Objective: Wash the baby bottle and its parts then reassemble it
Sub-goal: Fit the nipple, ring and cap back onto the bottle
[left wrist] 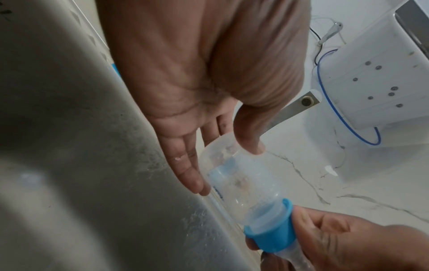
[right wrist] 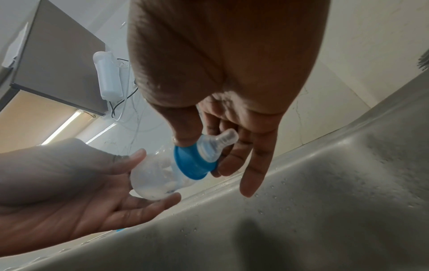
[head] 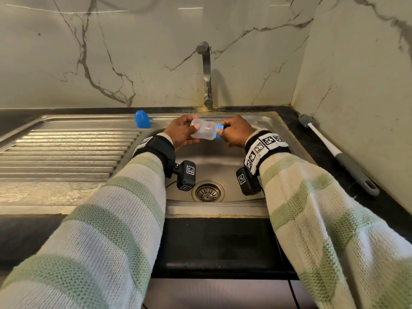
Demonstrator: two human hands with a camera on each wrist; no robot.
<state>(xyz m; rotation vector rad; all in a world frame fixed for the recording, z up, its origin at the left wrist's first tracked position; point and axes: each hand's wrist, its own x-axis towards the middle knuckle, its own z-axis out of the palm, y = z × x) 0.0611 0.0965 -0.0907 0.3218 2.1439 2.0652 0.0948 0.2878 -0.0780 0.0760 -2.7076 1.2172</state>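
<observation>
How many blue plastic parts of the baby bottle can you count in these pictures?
2. A blue cap stands on the sink's back rim, left of the tap. A blue collar sits on the bottle's neck, gripped by the right hand. Others may be hidden.

desk (head: 296, 121): dark, sink (head: 223, 161) set in | cap (head: 142, 119): sink's back rim | brush (head: 334, 150): desk's right edge

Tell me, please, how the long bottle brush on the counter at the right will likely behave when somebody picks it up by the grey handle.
The bottle brush probably feels light, since its white shaft is thin. The bristle head at the far end may wobble a little on so long a stem. Its grey handle looks thick and matte, so it likely grips well, even in a wet hand.
</observation>
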